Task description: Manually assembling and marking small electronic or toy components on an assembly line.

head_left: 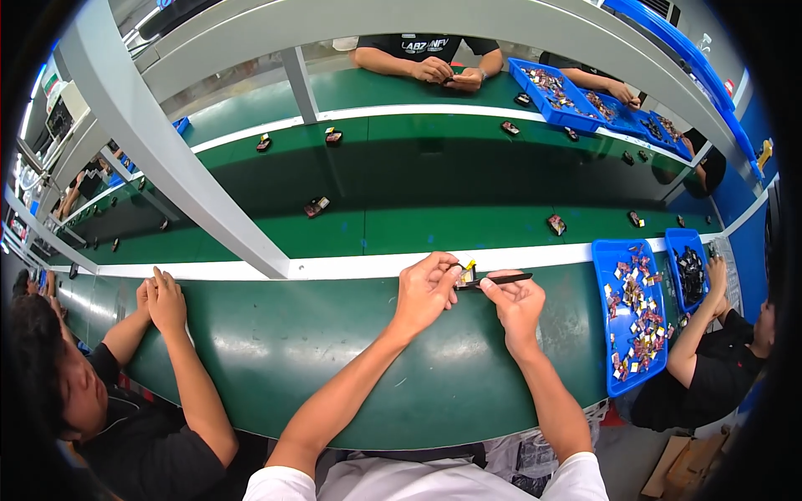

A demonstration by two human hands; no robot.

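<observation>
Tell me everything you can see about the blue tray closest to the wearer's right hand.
The blue tray is shallow, long and open-topped, with raised sides that look like plastic. It rests on the green bench, to the right of the right hand, which does not touch it. Small red, yellow and white pieces are scattered inside, leaving patches of its floor bare.

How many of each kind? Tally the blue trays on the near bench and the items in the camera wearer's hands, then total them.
Blue trays: 2
Small yellow-tabbed part, in the left hand: 1
Slim black stick, in the right hand: 1
Total: 4
</observation>
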